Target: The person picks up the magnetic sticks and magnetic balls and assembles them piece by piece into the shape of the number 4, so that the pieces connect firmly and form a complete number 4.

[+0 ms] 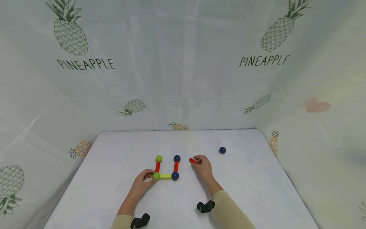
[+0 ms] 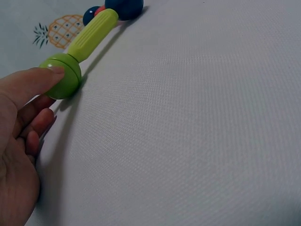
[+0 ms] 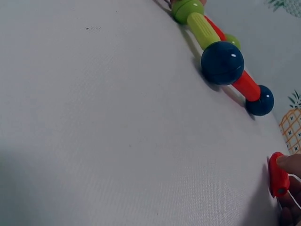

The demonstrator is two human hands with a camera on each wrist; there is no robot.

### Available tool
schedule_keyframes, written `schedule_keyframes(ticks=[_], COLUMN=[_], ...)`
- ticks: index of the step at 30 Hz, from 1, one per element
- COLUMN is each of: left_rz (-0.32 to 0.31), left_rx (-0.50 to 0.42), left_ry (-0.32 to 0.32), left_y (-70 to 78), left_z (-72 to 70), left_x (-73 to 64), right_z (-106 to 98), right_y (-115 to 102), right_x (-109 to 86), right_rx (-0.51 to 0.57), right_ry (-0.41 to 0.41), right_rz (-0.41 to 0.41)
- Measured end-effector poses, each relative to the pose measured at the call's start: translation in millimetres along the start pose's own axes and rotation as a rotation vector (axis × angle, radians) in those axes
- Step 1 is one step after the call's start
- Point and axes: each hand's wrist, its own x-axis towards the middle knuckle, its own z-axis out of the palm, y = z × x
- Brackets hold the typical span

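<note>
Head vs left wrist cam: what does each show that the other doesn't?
Head only: the right hand holding a red stick, and a loose blue ball lying apart. Left wrist only: fine ridges along the yellow-green stick. Both: the left hand gripping a green ball, that stick, and the attached blue ball at its other end.

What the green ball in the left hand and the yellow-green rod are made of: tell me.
The green ball looks like smooth, glossy plastic: soft shine, visible seam. The yellow-green rod seems satin plastic, judging by its even colour and lengthwise grooves.
</note>
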Motion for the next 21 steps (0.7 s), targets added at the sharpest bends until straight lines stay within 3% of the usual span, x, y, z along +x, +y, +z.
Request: schedule_keyframes(ticks=[10, 21], left_rz=[0.0, -0.003], left_rx=[-0.003, 0.003], left_ry=[-0.002, -0.002], left_y=[4.9, 3.0], left_z=[-1.0, 0.0], left_x=[-0.7, -0.3], right_z=[2.9, 5.3], right_y=[-0.3, -2.1], right_x=[-0.5, 1.3], right_rx=[-0.046, -0.045], right_ry=[0.002, -0.033], right_rz=[0.054, 0.057])
